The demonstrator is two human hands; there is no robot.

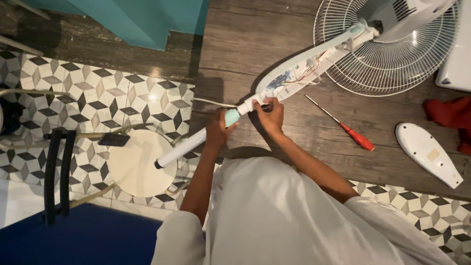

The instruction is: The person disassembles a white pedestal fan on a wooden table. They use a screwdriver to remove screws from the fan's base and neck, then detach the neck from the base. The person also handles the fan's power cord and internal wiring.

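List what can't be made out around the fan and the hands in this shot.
Head view only:
- Fan grille: top and right side cut off by the frame edge.
- Left hand grip on the pole: palm side hidden; fingers wrap out of sight.
- Right hand: fingertips hidden against the pole joint.
- Wiring in the open housing: too small to trace.
- Red cloth: cut off at the right edge.
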